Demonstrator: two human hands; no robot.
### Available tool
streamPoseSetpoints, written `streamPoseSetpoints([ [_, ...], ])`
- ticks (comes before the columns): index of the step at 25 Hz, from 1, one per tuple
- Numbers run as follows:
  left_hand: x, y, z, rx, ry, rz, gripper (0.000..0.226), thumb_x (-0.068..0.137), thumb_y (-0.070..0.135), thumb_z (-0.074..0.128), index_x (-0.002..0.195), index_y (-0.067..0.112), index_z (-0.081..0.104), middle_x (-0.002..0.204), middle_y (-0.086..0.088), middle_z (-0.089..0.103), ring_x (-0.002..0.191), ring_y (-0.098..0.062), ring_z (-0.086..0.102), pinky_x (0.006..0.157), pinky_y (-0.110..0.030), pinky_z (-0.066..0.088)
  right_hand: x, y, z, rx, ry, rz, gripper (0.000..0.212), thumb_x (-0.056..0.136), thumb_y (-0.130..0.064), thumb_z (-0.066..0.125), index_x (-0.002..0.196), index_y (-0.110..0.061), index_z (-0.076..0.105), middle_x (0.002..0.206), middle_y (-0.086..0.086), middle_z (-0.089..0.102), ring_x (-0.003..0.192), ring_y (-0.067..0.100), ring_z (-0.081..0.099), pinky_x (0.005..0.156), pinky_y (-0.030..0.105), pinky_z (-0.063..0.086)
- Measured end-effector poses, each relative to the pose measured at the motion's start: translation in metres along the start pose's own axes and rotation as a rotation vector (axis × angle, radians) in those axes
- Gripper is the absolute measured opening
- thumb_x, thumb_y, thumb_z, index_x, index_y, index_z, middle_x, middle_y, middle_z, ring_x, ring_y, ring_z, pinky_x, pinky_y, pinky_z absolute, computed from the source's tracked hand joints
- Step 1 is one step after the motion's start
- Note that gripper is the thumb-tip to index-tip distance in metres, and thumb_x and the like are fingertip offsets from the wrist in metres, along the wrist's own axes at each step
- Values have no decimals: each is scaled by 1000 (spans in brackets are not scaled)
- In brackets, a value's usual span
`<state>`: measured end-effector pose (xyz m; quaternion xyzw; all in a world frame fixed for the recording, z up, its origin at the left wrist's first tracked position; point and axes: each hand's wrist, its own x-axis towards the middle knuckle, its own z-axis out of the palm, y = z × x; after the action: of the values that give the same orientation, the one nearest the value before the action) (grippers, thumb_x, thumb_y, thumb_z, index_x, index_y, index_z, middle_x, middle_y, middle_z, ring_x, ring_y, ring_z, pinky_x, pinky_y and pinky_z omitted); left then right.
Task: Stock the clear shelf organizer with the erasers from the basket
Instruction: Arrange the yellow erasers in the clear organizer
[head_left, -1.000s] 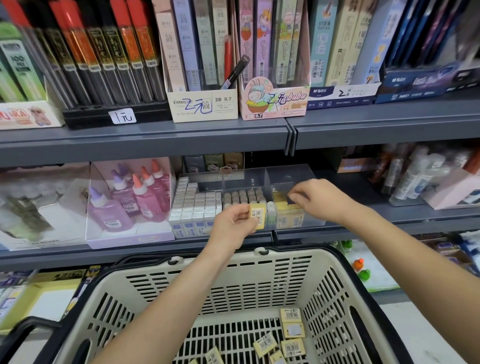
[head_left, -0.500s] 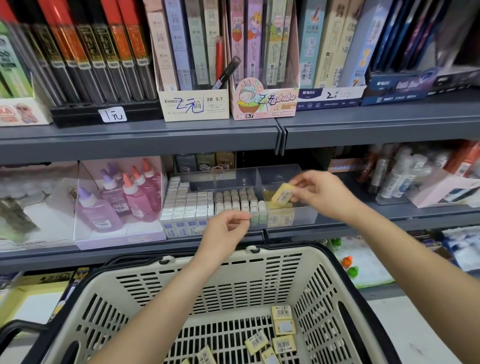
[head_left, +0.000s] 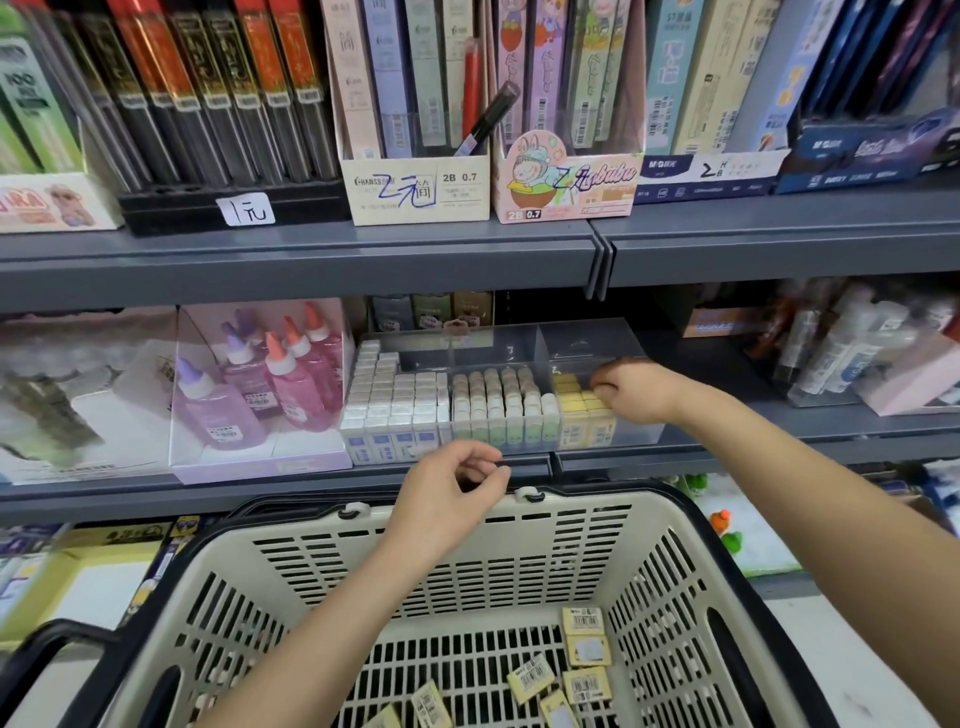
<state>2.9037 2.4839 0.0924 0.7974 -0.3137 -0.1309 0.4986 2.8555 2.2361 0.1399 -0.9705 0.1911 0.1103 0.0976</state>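
From the head camera, the clear shelf organizer (head_left: 519, 343) is the landmark. Its rightmost compartment holds yellow erasers (head_left: 574, 410) in rows, with room behind them. The right hand (head_left: 636, 389) reaches into that compartment, fingers curled down onto the rows; whether it pinches an eraser I cannot tell. The left hand (head_left: 452, 499) hovers below the organizer's front, loosely curled and empty. Below that, the basket (head_left: 524, 525) holds several loose erasers (head_left: 584, 652), so the stocking looks well underway but unfinished.

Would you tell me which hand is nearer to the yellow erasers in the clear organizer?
Right. The right hand is on the yellow erasers in the clear organizer, fingers curled down. The left hand hangs in front of the shelf, above the basket rim.
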Motion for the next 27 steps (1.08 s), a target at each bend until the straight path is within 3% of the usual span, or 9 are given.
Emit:
streamPoseSetpoints([
  [5,-30,-4,-16,-159,154,37,22,84,10,64,83,33,64,81,12,67,76,3,58,70,-9,45,-9,-4,2,-11,48,-9,37,99,-19,35,131,-9,49,136,11,51,124,27,47,101,32,37],
  [8,-56,-21,-36,-118,139,58,19,84,14,62,85,32,66,87,18,68,80,0,61,72,-11,48,-40,-15,14,144,389,2,32,94,-20,47,123,-10,56,119,11,59,111,27,55,94,36,45],
  [11,-81,-41,-49,-15,-45,-27,15,84,21,61,88,36,63,85,18,67,81,3,60,71,-12,48,-85,-50,41,332,629,-200,24,92,-20,53,113,-14,61,106,-2,60,100,13,55,87,25,42],
  [13,-89,-55,-54,72,-197,-136,11,87,22,60,92,31,62,88,15,65,83,3,59,74,-9,46,-106,-80,72,333,492,-349,23,92,-26,52,110,-16,62,103,-6,59,97,10,55,85,25,43],
  [16,-90,-73,-59,221,-476,-327,8,91,21,57,96,19,63,93,4,64,82,-7,60,69,-10,45,-116,-124,138,131,-35,-458,37,94,-39,45,126,-22,52,124,-3,51,115,15,50,97,34,42],
  [18,-91,-79,-61,271,-527,-437,16,93,20,54,101,10,63,97,-6,65,86,-15,61,70,-18,46,-116,-149,183,-8,-296,-517,48,95,-40,43,139,-21,38,141,2,39,128,20,40,105,35,36],
  [20,-94,-78,-69,297,-464,-431,19,93,19,52,104,6,63,102,-8,65,92,-17,60,74,-20,46,-116,-174,224,-78,-383,-612,56,95,-36,46,145,-23,26,150,6,27,135,24,31,110,37,30],
  [23,-106,-73,-94,330,-364,-373,17,93,23,51,103,15,63,95,7,62,88,-5,56,67,-10,40,-117,-215,273,-135,-374,-714,65,92,-39,49,147,-31,17,156,6,10,142,29,12,114,45,13],
  [27,-134,-66,-125,230,-231,-322,16,92,25,55,106,22,62,97,17,59,95,2,55,85,-15,42,-119,-242,306,-365,-346,-879,67,87,-62,39,145,-40,15,157,-1,-8,141,37,-7,110,62,-4],
])
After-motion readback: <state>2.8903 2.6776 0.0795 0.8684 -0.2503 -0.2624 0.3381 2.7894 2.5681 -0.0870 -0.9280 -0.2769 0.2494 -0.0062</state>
